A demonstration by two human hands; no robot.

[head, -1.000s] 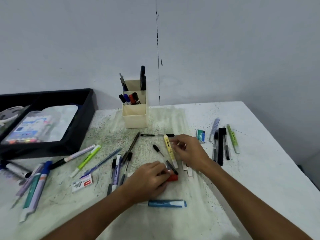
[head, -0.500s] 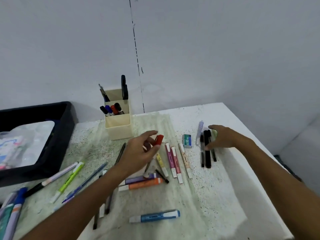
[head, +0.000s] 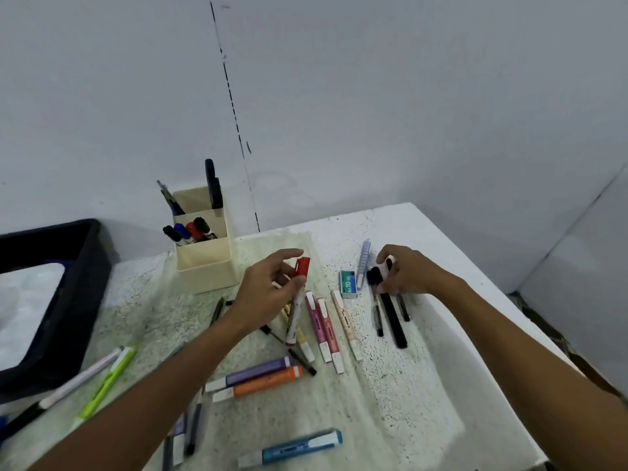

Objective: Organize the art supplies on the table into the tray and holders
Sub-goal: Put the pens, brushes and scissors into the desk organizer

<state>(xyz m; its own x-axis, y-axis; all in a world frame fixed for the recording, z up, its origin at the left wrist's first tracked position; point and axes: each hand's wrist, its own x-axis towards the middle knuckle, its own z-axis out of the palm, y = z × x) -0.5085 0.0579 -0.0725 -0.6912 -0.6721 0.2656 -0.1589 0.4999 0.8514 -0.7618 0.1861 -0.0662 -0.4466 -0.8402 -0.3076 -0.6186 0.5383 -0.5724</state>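
Note:
My left hand (head: 265, 294) holds a white marker with a red cap (head: 296, 307) tilted above the table, a little in front of the cream pen holder (head: 204, 266). That holder has several markers and scissors standing in it. My right hand (head: 411, 273) curls over the top ends of the black pens (head: 392, 317) lying at the right; what sits under the palm is hidden. Several pastel highlighters (head: 323, 324) lie between my hands. A black tray (head: 85, 283) stands at the left edge.
A small green staple box (head: 348, 283) and a lavender pen (head: 364, 260) lie near my right hand. Purple (head: 258, 370) and orange (head: 268, 385) markers, a blue highlighter (head: 299, 445) and a green pen (head: 108, 385) are scattered nearer me. The table's right edge is close.
My left hand has lifted the red-capped marker off the table and up towards the holder. My right hand left the highlighters, moved right and curled onto the black pens.

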